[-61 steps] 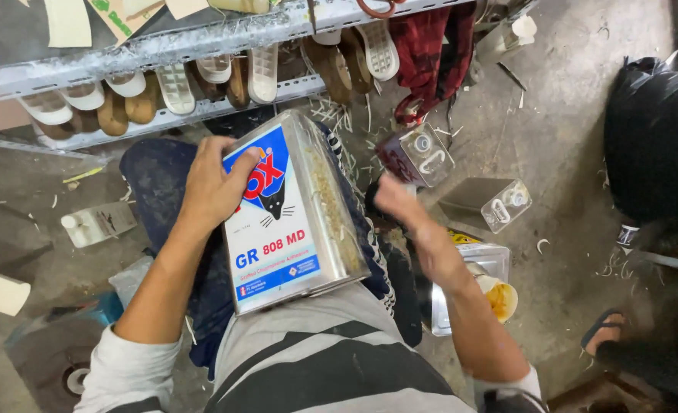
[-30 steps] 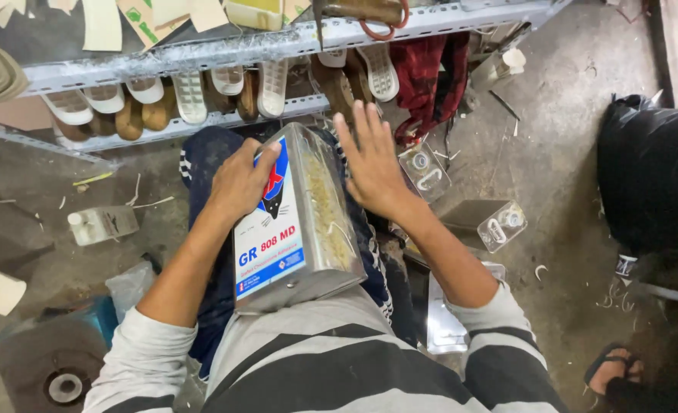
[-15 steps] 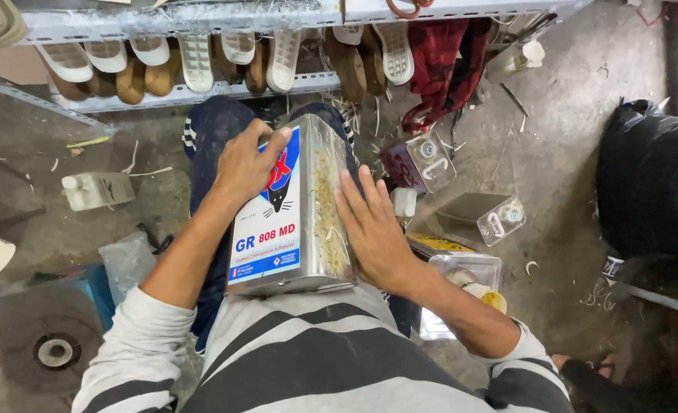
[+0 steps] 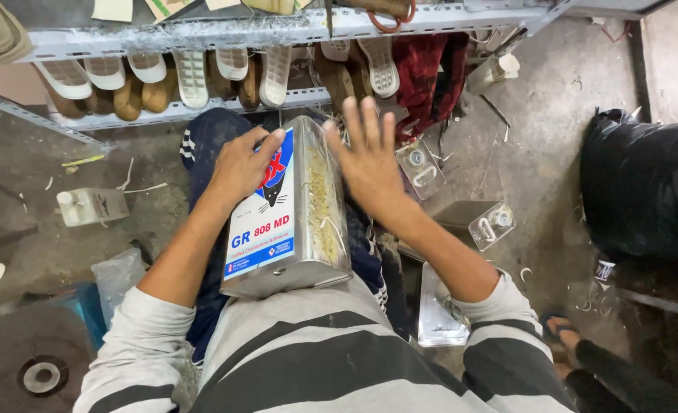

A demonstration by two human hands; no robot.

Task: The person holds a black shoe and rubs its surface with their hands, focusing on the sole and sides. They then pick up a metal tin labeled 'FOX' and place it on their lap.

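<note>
A large rectangular metal can (image 4: 320,210) with a white, blue and red label lies on my lap, leaning against my striped shirt. My left hand (image 4: 243,164) rests flat on the label near the can's far end, steadying it. My right hand (image 4: 366,153) is spread open with fingers apart, its palm against the can's right side near the top. The can's side face is streaked with dried yellowish glue.
A metal rack (image 4: 201,34) ahead holds several shoe soles (image 4: 190,76). More metal cans (image 4: 419,168) lie on the concrete floor to the right, beside a black bag (image 4: 641,191). A white bottle (image 4: 90,206) lies at left. Another person's sandalled foot (image 4: 565,336) shows at lower right.
My right hand came up from the floor side to the can, slid down its side, then moved back up toward its far end. The left hand stayed on the label.
</note>
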